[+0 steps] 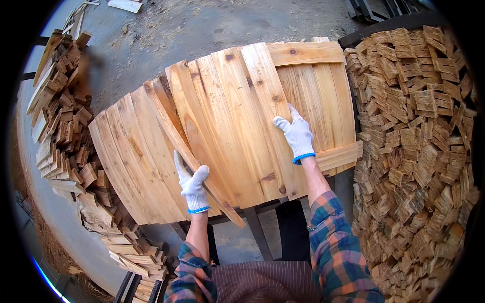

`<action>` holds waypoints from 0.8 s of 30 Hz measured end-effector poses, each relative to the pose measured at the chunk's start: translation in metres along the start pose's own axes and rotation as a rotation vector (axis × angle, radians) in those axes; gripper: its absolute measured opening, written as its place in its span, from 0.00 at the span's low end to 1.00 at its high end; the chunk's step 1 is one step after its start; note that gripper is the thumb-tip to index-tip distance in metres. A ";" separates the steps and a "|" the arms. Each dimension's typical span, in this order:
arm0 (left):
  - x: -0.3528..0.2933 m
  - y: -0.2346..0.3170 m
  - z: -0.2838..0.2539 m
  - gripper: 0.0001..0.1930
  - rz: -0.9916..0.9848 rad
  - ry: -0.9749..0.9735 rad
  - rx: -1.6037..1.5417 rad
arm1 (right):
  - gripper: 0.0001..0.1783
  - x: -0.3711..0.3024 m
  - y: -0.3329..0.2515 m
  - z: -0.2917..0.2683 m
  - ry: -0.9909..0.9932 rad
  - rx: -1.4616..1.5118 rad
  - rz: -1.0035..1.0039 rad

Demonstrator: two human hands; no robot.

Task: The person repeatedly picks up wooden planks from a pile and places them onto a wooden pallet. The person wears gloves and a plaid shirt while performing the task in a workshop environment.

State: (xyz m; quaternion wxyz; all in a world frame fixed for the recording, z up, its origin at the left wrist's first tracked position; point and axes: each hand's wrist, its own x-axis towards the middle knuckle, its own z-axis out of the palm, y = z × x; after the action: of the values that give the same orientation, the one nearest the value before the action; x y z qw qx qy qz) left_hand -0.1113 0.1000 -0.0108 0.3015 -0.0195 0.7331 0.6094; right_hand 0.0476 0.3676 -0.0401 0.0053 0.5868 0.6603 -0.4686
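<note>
My left hand (192, 187), in a white knit glove with a blue cuff, is closed around a narrow wooden plank (172, 129). This plank is tilted up on its edge, and its near end sticks out past the neighbouring boards. My right hand (297, 132), gloved the same way, rests on the right edge of a long knotty plank (270, 91). Its thumb and forefinger are spread; the other fingers are partly hidden. Under both hands lies a row of pale wooden planks (217, 116) side by side. At the right, two crosspieces (308, 52) lie across the boards.
Small wood blocks (414, 166) are heaped along the right. Stacked offcuts (70, 121) line the left side. Dark metal supports (257, 230) show beneath the boards. Beyond lies a grey concrete floor (197, 28) with scattered debris and a loose board (125, 5).
</note>
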 end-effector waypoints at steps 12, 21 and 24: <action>-0.027 0.016 0.111 0.56 0.118 0.002 0.203 | 0.57 0.009 0.021 -0.057 0.116 -0.426 -0.177; -0.054 -0.006 0.237 0.46 0.291 -0.312 0.259 | 0.41 -0.002 0.011 -0.085 -0.249 0.643 -0.202; -0.040 0.013 0.203 0.38 0.333 -0.596 0.554 | 0.37 0.008 0.027 -0.118 -0.162 0.638 -0.055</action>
State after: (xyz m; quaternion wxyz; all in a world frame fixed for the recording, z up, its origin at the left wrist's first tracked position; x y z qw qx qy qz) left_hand 0.0010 0.2735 0.0040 0.3912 0.3570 0.7431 0.4090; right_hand 0.1302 0.4444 0.0055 -0.1390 0.5018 0.4933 -0.6968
